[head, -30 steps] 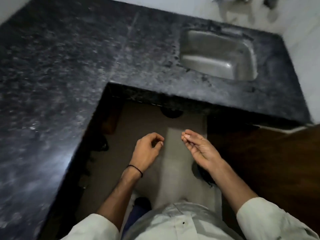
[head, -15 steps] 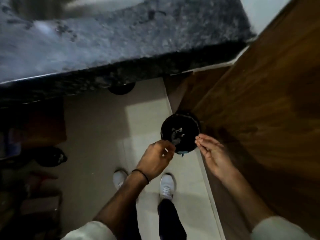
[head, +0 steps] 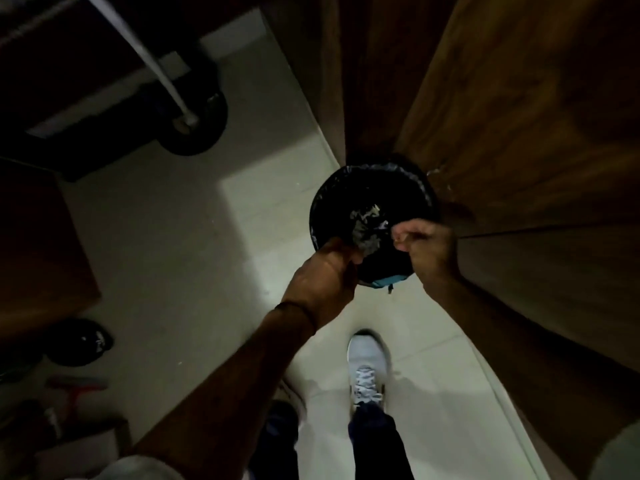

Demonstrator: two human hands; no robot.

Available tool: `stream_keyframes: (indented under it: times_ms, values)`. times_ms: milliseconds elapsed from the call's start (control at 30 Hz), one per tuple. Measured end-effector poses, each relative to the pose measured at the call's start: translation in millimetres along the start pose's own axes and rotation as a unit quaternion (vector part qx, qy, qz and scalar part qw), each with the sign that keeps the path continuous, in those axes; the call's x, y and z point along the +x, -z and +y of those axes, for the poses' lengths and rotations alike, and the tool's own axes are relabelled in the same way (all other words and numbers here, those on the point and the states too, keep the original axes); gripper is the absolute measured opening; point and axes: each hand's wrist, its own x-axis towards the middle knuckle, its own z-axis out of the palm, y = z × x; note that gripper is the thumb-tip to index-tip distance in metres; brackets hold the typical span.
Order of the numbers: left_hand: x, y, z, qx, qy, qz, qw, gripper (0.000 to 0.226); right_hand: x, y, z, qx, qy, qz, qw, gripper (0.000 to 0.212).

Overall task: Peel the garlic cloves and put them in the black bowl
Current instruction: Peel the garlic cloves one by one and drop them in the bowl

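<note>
A round bin lined with a black bag [head: 346,188] stands on the pale floor against a wooden panel. Pale papery scraps [head: 367,223] lie inside it. My left hand [head: 322,275] hangs over the bin's near rim with its fingers curled down; the back of the hand hides the fingertips. My right hand [head: 429,247] hovers over the bin's right side, with the fingers bunched into a loose fist and the thumb against them. No garlic clove and no black bowl are in view.
Dark wooden cabinet fronts [head: 519,133] rise on the right. My white shoe [head: 367,365] stands on the tiled floor [head: 194,237] just behind the bin. A white pipe [head: 166,81] runs to a dark round object [head: 197,136] at upper left; a shiny black object [head: 81,341] and clutter lie lower left.
The view has dropped from the counter and sink to the floor bin. Both hands have moved forward over the bin's opening, and the right fingers have closed into a fist.
</note>
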Motion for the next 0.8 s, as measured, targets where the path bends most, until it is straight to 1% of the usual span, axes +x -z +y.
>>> stream_keyframes:
  times_ms: [100,200,267,333,400,467,500,567,633,733,800]
  values:
    - [22.4,-23.9,-20.9,0.000,0.003,-0.006,1.000,0.037,24.4,-7.0,26.2,-0.077,0.048,-0.002,0.996,0.018]
    - [36.1,-40.6,-33.2,-0.005,0.002,0.006,1.000,0.040,36.1,-5.7,43.4,-0.188,0.103,0.020,0.976,0.023]
    - [41.8,-50.7,-38.0,-0.004,-0.011,0.008,1.000,0.038,44.0,-4.2,51.2,-0.243,0.108,0.009,0.964,0.021]
    - [43.5,-57.7,-41.2,-0.006,-0.021,0.014,1.000,0.036,48.0,-6.2,54.1,-0.236,0.119,0.013,0.965,0.021]
    - [42.8,-64.1,-43.6,-0.021,-0.022,0.027,0.999,0.044,51.2,-6.7,57.5,-0.242,0.139,0.016,0.960,0.029]
    - [40.5,-67.9,-45.5,-0.027,-0.030,0.042,0.998,0.045,52.8,-3.7,58.1,-0.271,0.147,0.010,0.951,0.037]
    - [39.1,-69.3,-47.1,-0.028,-0.034,0.048,0.998,0.042,53.8,-1.8,57.3,-0.281,0.152,0.010,0.948,0.038]
    - [37.3,-71.2,-51.6,-0.033,-0.041,0.062,0.997,0.033,55.5,0.3,56.9,-0.302,0.163,0.019,0.939,0.031]
    - [35.4,-71.9,-55.3,-0.034,-0.049,0.077,0.995,0.032,55.7,-0.4,58.6,-0.292,0.178,0.026,0.939,0.030]
    - [29.8,-69.6,-57.8,-0.038,-0.054,0.101,0.993,0.034,50.8,-2.3,58.8,-0.290,0.200,0.017,0.936,0.036]
    - [24.4,-66.0,-56.6,-0.040,-0.057,0.116,0.991,0.035,44.4,-1.7,54.4,-0.293,0.190,-0.006,0.937,0.046]
